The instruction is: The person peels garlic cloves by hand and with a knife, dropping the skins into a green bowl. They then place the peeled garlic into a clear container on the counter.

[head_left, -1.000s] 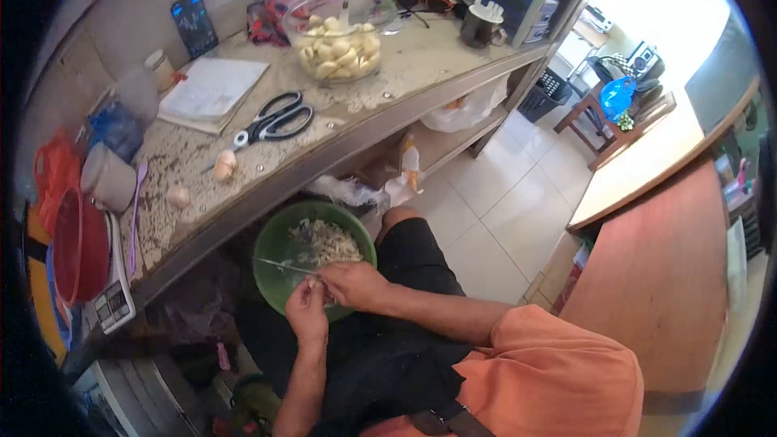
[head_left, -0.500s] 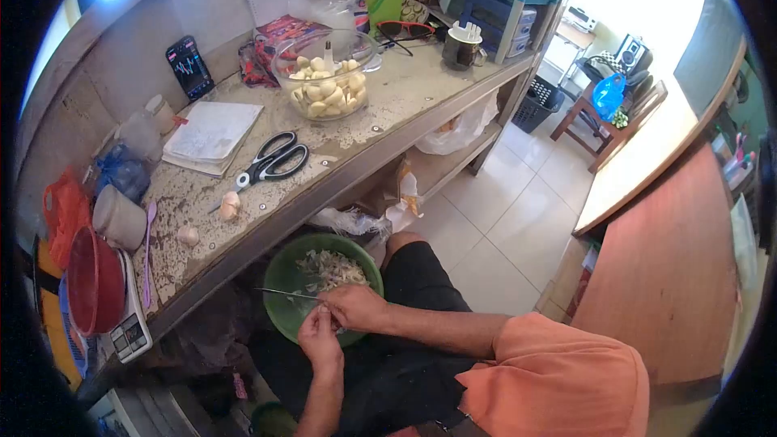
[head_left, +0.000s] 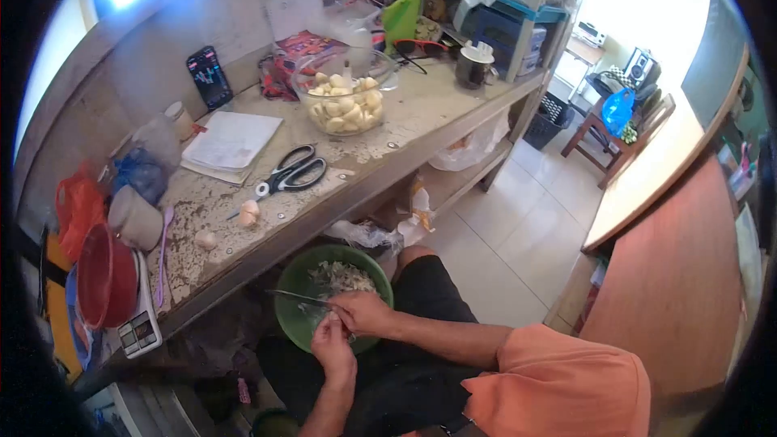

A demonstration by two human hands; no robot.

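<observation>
My right hand (head_left: pixel 362 313) is closed around a knife (head_left: pixel 301 298), whose thin blade points left across a green basin (head_left: pixel 285 320). Against it, my left hand (head_left: pixel 332 352) pinches something small, mostly hidden by the fingers. Both hands are over the near side of the basin on my lap. Pale garlic skins (head_left: pixel 344 277) lie inside it. On the bench, a clear bowl (head_left: pixel 305 81) holds many peeled garlic cloves (head_left: pixel 346 109). Two unpeeled garlic pieces (head_left: pixel 248 213) sit near the bench edge, one by the tip of black-handled scissors (head_left: pixel 293 173).
The worn bench (head_left: pixel 388 163) runs along my left and front. It carries a notebook (head_left: pixel 235 142), a propped phone (head_left: pixel 210 78), a red bowl (head_left: pixel 107 279), a scale (head_left: pixel 140 333) and a dark mug (head_left: pixel 473 69). A wooden panel (head_left: pixel 672 291) stands at the right.
The camera view has turned slightly, so the bench and basin appear farther right. Both hands stay together over the basin, with the knife still in my right hand.
</observation>
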